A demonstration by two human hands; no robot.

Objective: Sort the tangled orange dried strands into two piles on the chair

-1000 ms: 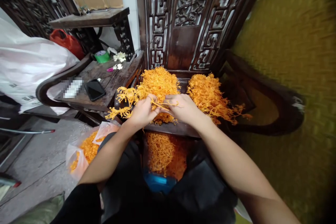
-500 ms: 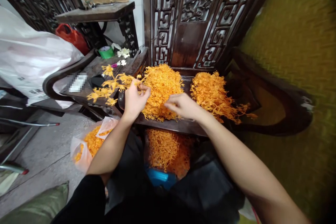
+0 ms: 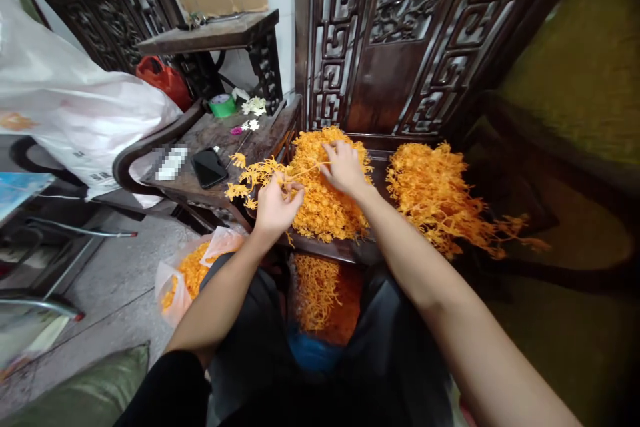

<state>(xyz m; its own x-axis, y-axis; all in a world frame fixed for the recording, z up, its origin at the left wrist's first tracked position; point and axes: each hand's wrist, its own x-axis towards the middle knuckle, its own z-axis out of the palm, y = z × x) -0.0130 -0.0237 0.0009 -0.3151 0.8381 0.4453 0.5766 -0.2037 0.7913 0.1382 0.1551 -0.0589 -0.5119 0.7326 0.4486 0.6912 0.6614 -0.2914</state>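
My left hand (image 3: pixel 277 208) is closed around a bunch of branching orange flower sprigs (image 3: pixel 257 173), which look like plastic and fan out to the left. Above a heap of orange sprigs (image 3: pixel 327 213), my right hand (image 3: pixel 345 168) pinches the thin stem of a sprig that runs across to the left hand. Another heap of orange sprigs (image 3: pixel 425 193) lies to the right on the dark wooden chair seat (image 3: pixel 381 177), its stems trailing rightward. Below the seat edge, between my knees, sits a container with more orange stems (image 3: pixel 316 290).
On the wooden side table (image 3: pixel 193 137) at left lie a black phone (image 3: pixel 209 168), green tape (image 3: pixel 223 105) and white flowers (image 3: pixel 254 107). A plastic bag of orange pieces (image 3: pixel 190 273) stands on the floor. A large white sack (image 3: pixel 105 107) and a carved chair back (image 3: pixel 385 80) flank the seat.
My right hand has moved up and left over the middle heap and now pinches a stem. The left hand still grips the sprigs. The whole view has shifted, uncovering the phone.
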